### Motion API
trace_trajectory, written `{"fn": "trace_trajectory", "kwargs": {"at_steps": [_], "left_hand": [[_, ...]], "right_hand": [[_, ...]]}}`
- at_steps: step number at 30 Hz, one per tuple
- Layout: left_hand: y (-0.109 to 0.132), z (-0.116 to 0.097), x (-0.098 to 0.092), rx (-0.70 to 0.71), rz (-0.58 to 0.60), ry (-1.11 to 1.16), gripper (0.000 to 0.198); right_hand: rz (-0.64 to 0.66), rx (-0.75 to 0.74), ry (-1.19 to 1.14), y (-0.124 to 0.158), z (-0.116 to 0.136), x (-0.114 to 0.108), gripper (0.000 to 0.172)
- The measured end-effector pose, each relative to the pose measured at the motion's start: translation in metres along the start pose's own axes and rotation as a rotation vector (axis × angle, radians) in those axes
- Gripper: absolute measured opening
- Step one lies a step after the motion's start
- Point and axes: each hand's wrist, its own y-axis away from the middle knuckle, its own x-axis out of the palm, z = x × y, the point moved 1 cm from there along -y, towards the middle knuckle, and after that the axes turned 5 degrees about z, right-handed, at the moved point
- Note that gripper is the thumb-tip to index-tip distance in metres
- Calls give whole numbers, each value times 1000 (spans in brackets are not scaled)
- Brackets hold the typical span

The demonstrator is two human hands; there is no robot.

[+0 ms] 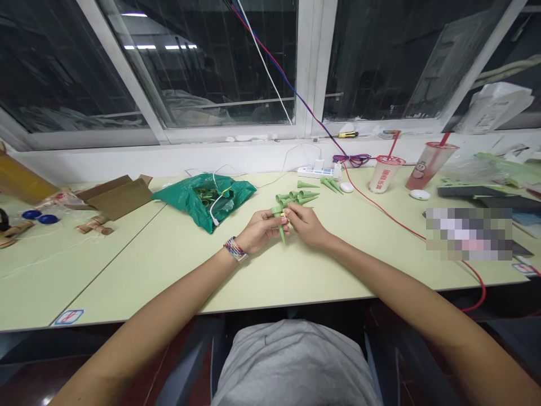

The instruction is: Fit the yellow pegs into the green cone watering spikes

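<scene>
My left hand (261, 230) grips a green plastic spike (282, 233), its tip pointing down toward the table. Fingers of my right hand (306, 223) are pinched close against the spike's side, on a small yellow piece (284, 214) whose kind is too small to make out. Just beyond both hands lies a cluster of similar green spikes (296, 196). Farther back are a single spike (307, 184) and a few more spikes (331, 185). To the left sits an open green plastic bag (198, 208) with more green parts inside and a white cable across it.
A power strip (316, 171) and bundled wires stand along the wall. Two drink cups (385, 175) with straws are at the right, beside a red cable (380, 208). A cardboard box (116, 197) and wooden pieces (95, 225) lie at the left. The table's front edge (287, 307) is near my body.
</scene>
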Motion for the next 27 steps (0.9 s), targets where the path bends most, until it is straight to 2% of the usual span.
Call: {"fn": "trace_trajectory", "kwargs": {"at_steps": [6, 8, 12, 14, 16, 22, 27], "left_hand": [[-1, 3, 3, 36, -15, -26, 32], [-3, 3, 3, 62, -52, -9, 35], [-4, -3, 3, 182, -239, -28, 59], [-4, -6, 2, 225, -296, -81, 61], [-4, -6, 1, 241, -316, -130, 58], [-6, -2, -2, 244, -364, -136, 63], [-7, -4, -2, 239, -373, -91, 64]], "right_hand": [[23, 53, -186, -2, -1, 1, 37], [9, 75, -239, -3, -4, 1, 35], [-18, 46, -65, -1, -8, 4, 28], [14, 42, 47, 0, -8, 7, 24], [26, 63, 54, 2, -9, 11, 25], [-48, 265, -238, -1, -9, 18, 26], [-63, 269, -327, -1, -10, 23, 36]]}}
